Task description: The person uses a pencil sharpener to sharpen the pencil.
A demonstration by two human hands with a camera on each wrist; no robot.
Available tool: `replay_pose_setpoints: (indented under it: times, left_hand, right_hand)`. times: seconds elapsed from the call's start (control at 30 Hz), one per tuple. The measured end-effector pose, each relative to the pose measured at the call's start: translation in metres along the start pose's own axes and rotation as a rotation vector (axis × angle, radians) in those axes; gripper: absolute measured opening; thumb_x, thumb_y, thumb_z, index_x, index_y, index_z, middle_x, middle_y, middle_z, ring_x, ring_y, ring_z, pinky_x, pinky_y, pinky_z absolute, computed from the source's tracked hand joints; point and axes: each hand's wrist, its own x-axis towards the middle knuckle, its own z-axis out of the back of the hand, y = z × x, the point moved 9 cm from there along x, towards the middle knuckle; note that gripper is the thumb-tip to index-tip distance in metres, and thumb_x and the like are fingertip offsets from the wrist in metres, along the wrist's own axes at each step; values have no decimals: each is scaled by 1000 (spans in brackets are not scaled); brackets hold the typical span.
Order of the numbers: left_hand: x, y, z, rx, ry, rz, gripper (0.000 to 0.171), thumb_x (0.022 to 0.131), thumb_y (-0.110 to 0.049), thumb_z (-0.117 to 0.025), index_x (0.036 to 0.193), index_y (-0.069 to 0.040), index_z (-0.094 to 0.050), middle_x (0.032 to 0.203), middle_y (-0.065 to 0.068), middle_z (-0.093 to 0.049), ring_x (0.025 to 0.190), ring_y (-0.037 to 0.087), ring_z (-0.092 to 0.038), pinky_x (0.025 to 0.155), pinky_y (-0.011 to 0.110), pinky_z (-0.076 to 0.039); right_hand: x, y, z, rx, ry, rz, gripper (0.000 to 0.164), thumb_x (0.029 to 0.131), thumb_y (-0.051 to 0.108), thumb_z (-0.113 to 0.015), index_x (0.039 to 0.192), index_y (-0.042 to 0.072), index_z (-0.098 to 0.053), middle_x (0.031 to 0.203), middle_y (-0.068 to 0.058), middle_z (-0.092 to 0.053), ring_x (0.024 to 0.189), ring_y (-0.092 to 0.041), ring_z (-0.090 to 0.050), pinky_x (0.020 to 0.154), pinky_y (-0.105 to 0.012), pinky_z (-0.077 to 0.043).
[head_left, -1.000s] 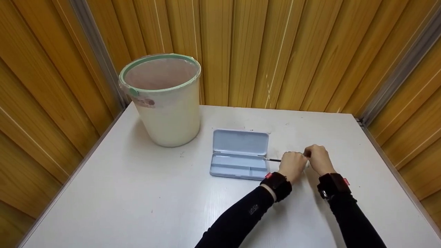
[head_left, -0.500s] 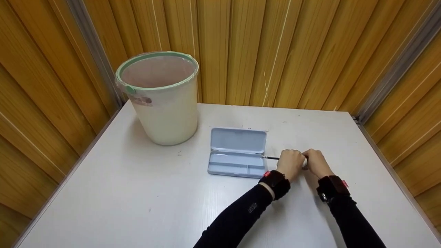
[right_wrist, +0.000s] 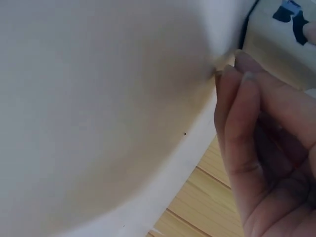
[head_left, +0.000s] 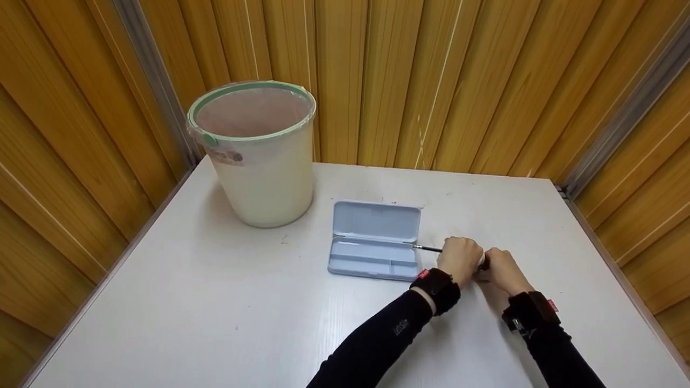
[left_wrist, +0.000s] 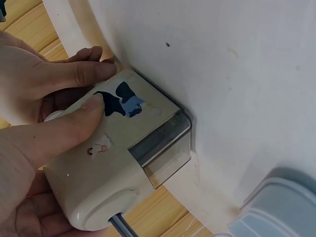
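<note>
My left hand [head_left: 460, 260] grips a cream pencil sharpener [left_wrist: 106, 168] with cartoon stickers and a clear shavings drawer [left_wrist: 170, 158], thumb pressed on its top. A dark pencil [head_left: 428, 248] sticks out of the sharpener's front, its end over the right edge of the blue pencil case [head_left: 375, 222]. At the sharpener's back, my right hand [head_left: 505, 269] has its thumb and fingertips pinched together on the crank handle, which the fingers mostly hide. In the right wrist view these fingertips [right_wrist: 247, 79] are beside the sharpener's body.
The pencil case lies with its lid folded back, showing divided compartments. A tall pale bin [head_left: 269, 183] with a green rim and plastic liner stands at the back left of the white table [head_left: 215, 312]. Wood-patterned panels [head_left: 388, 81] close in the back and sides.
My right hand circles at the sharpener's back, now lower and further right than a second ago. The left hand keeps its grip on the sharpener, nearly in place.
</note>
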Motion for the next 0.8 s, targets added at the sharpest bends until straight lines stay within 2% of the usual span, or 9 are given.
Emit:
replay_pose_setpoints:
  times: [0.27,0.53,0.7,0.8]
  left_hand:
    - [-2,0,2,5,-6,-2,16,92,-31,-61,90,-41,-72,86,-22,-69,74,-4,-61,65,19,-52]
    - [0,1,1,-19,32,-25,15,90,-30,-64,92,-42,-72,89,-22,-69,79,-3,-62,68,21,-53]
    - [0,0,1,-33,47,-11,14,89,-31,-65,93,-42,-73,91,-22,-69,79,-2,-62,70,22,-52]
    - [0,-1,1,-31,54,2,16,90,-30,-64,93,-43,-73,90,-23,-69,78,-3,-62,70,22,-52]
  right_hand:
    - [-10,6,1,-21,2,-28,20,67,-2,-77,58,2,-59,54,1,-55,53,-13,-42,51,-26,-37]
    - [-17,16,4,-37,-1,10,20,68,-5,-74,59,4,-59,55,2,-54,53,-12,-41,51,-23,-34]
    - [-22,19,6,-23,15,-2,17,65,-4,-77,61,4,-63,55,0,-58,54,-12,-44,52,-23,-34]
    - [-24,21,7,-24,32,-5,16,67,-2,-78,62,4,-65,56,-1,-61,53,-11,-47,52,-23,-36]
